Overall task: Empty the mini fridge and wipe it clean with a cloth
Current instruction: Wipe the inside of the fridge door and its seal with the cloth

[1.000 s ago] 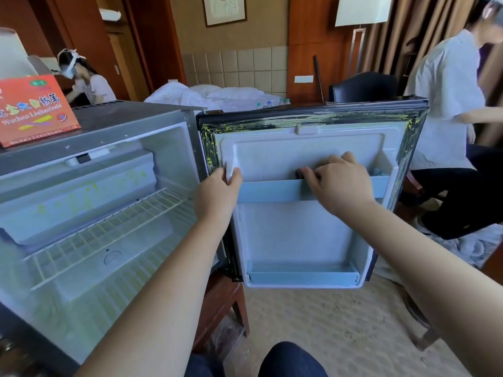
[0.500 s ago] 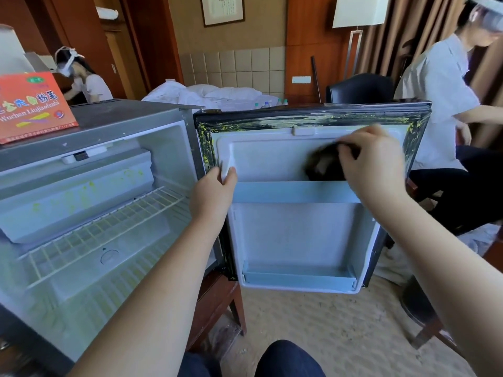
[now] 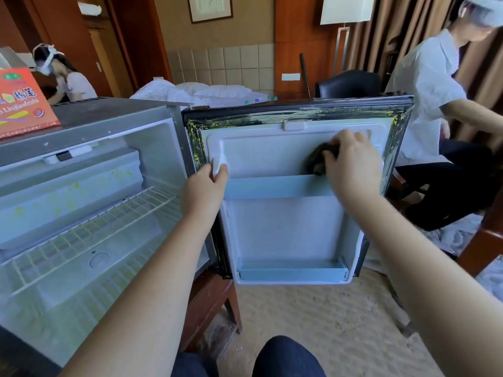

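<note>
**Wiping the inside of the open fridge door**

A small fridge stands open on the left. Its door is swung out to the right, inner face toward the camera. The left hand pinches the raised left edge of the door's lining between thumb and fingers, steadying it. The right hand curls its fingers over a dark cloth, pressing it against the upper right of the door, just above the upper shelf.

No food or bottles show inside, so emptying looks finished and wiping is the step in hand. Yellow flecks mark the black seal round the door and the far wall above the wire rack. The next move likely calls for firm strokes across the panel, then the seal, with the left hand bracing the door.
</note>
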Demonstrator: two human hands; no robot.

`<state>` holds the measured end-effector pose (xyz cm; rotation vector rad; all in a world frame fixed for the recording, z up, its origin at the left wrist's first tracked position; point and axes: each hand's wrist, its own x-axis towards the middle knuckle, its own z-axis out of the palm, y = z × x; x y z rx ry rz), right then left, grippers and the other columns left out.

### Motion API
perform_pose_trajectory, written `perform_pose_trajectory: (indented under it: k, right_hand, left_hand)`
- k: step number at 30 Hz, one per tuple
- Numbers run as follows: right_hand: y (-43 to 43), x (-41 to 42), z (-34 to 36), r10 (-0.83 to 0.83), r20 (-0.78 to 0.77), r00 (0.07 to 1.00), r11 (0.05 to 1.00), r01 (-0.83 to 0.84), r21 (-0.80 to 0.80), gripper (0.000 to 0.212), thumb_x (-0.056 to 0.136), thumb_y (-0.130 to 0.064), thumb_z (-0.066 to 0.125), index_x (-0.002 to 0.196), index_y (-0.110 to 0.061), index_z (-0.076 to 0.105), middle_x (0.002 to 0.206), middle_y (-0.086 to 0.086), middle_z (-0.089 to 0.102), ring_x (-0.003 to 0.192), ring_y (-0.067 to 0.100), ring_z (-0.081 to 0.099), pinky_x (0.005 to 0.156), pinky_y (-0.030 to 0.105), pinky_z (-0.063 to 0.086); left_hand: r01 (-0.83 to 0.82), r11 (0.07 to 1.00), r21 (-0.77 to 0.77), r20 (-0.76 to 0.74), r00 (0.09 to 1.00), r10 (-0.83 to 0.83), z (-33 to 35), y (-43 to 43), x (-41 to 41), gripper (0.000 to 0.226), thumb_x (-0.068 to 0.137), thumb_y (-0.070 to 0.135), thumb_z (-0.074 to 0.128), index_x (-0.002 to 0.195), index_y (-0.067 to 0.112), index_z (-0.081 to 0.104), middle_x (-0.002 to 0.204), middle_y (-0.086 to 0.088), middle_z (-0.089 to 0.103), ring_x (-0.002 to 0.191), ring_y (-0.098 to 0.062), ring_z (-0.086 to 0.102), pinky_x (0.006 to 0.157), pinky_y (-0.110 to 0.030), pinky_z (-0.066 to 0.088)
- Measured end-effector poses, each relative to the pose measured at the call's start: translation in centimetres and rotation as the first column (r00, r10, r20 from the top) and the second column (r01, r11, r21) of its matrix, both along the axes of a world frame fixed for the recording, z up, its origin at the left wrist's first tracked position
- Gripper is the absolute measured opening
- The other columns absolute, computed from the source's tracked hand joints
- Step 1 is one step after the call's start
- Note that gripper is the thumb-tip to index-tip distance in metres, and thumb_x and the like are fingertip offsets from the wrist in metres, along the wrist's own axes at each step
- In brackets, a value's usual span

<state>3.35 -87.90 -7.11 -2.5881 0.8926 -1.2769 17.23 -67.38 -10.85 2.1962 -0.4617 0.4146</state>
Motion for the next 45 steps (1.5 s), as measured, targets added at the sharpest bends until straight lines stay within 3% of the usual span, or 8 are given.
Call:
perform_pose_trajectory:
  k: [6,12,15,19,23,35,39,45]
  right_hand:
    - [7.1,5.6,-0.8,0.291,0.010,0.957,0.934,-0.287,0.212,0.017,0.091,-0.019,0.058,0.106,-0.012,0.061,0.111,0.011,0.059,0.096,0.032,0.059,0.074,0.035,0.039]
    - [7.0,5.4,-0.9,0.404,0.029,0.914,0.907,-0.405,0.112,0.014,0.093,-0.014,0.056,0.104,-0.006,0.059,0.110,0.013,0.055,0.089,0.036,0.058,0.070,0.040,0.044]
    - [3.2,2.5,0.0,0.342,0.093,0.935,0.939,-0.345,0.019,0.012,0.091,-0.011,0.058,0.100,-0.004,0.060,0.106,0.015,0.055,0.085,0.039,0.056,0.067,0.039,0.041]
    - [-1.2,-1.4,1.4,0.245,0.217,0.945,0.969,-0.228,-0.098,0.010,0.087,-0.007,0.060,0.096,-0.004,0.061,0.102,0.016,0.056,0.081,0.039,0.055,0.064,0.041,0.044]
    - [-2.9,-3.0,1.2,0.203,0.237,0.950,0.972,-0.165,-0.169,0.014,0.084,-0.003,0.058,0.098,-0.004,0.063,0.100,0.016,0.057,0.080,0.038,0.056,0.062,0.038,0.042]
    - [1.9,-1.0,-1.0,0.248,-0.234,0.940,0.964,-0.263,-0.033,0.037,0.094,-0.043,0.050,0.092,-0.011,0.068,0.097,0.012,0.061,0.092,0.032,0.056,0.067,0.030,0.030]
    - [1.1,-1.5,-0.4,0.354,-0.130,0.926,0.932,-0.338,0.130,0.021,0.094,-0.021,0.054,0.089,-0.010,0.071,0.097,0.013,0.060,0.089,0.031,0.059,0.070,0.035,0.042]
    - [0.2,-5.0,0.9,0.279,0.141,0.950,0.955,-0.290,0.060,0.019,0.095,-0.013,0.056,0.089,0.001,0.068,0.096,0.017,0.060,0.085,0.035,0.058,0.072,0.031,0.038]
  left_hand:
    - [0.006,1.000,-0.006,-0.020,1.000,-0.006,0.1,-0.1,0.1,0.043,0.097,0.043,0.045,0.073,0.008,0.045,0.066,-0.006,0.048,0.077,-0.036,0.053,0.059,-0.036,0.034]
    - [-0.045,0.999,0.030,-0.006,0.999,0.046,0.2,0.0,-0.2,0.043,0.096,0.044,0.046,0.072,0.009,0.044,0.069,-0.008,0.052,0.079,-0.037,0.056,0.059,-0.038,0.036]
    - [-0.210,0.973,0.094,0.266,0.947,0.179,0.7,-0.2,-0.9,0.030,0.093,0.034,0.058,0.085,0.007,0.048,0.088,-0.018,0.059,0.087,-0.039,0.057,0.065,-0.044,0.042]
    - [-0.044,0.971,0.235,0.662,0.738,-0.127,0.5,-3.5,-3.6,0.014,0.085,0.024,0.054,0.085,0.009,0.054,0.084,-0.012,0.057,0.081,-0.033,0.054,0.071,-0.042,0.041]
    - [0.129,0.935,0.329,0.622,0.716,-0.318,-1.0,-7.5,-6.5,0.022,0.084,0.025,0.050,0.081,0.010,0.066,0.074,-0.007,0.061,0.068,-0.031,0.061,0.059,-0.035,0.047]
    - [0.138,0.970,0.198,0.520,0.825,-0.224,-1.6,-7.9,-7.1,0.011,0.079,0.020,0.057,0.073,0.011,0.059,0.067,-0.006,0.058,0.068,-0.032,0.056,0.059,-0.034,0.031]
    - [0.179,0.967,0.182,0.515,0.820,-0.248,-1.7,-7.4,-7.3,0.019,0.082,0.027,0.061,0.073,0.011,0.060,0.069,-0.006,0.060,0.068,-0.031,0.056,0.064,-0.036,0.032]
    - [0.205,0.963,0.176,0.514,0.815,-0.268,-1.6,-6.6,-7.5,0.017,0.080,0.026,0.063,0.072,0.011,0.059,0.068,-0.006,0.060,0.067,-0.031,0.056,0.064,-0.036,0.028]
